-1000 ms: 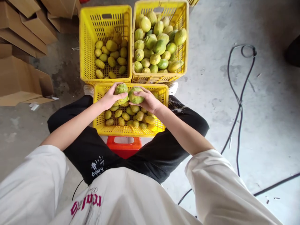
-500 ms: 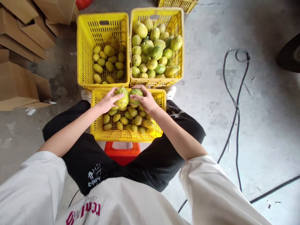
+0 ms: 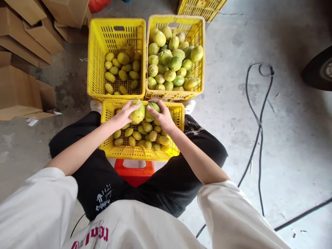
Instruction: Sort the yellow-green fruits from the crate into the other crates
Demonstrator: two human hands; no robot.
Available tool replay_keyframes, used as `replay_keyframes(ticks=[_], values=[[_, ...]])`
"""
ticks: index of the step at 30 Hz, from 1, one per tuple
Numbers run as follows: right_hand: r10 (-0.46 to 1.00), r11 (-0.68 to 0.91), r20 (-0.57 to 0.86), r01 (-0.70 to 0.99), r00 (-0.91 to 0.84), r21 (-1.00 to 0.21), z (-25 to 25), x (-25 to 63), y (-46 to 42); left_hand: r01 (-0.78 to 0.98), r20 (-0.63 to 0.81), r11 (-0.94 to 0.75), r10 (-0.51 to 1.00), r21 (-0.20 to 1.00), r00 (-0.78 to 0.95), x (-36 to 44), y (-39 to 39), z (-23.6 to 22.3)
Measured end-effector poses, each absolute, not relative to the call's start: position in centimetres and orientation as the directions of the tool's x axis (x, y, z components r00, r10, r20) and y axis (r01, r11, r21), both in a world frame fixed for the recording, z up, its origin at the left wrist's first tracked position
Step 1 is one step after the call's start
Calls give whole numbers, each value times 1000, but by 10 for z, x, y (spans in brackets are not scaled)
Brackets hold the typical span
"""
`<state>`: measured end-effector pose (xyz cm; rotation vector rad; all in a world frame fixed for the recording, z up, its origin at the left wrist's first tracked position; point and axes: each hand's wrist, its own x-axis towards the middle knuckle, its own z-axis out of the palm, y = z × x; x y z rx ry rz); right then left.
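My left hand is closed round a yellow-green papaya. Close beside it, my right hand grips a greener papaya, its thumb lying across the top. Both fruits are held over the far side of the near yellow crate, which stands between my knees. Several smaller yellowish fruits lie in that crate below my hands. Part of the crate's contents is hidden by my hands and the held papayas.
Beyond the near crate stand a left yellow crate with smaller fruits and a right yellow crate heaped with larger papayas. Cardboard boxes are at the left. A black cable and a wheel are on the right; a red stool is below.
The view has shifted slightly, so the crates sit lower in the picture. The papaya in my right hand has turned a little; both hands keep their hold.
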<state>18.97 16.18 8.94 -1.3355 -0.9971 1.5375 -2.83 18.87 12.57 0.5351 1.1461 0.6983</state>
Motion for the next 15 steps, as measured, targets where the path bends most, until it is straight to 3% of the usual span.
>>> replay_keyframes(ticks=[5,15], values=[[867,-496,-455,-259,-202,-829,85,204,171,-271,-630,679,734,682,253,-34,198,126],[866,-498,-434,-352,-249,-792,96,194,161,-172,-560,616,779,769,283,-25,199,134]])
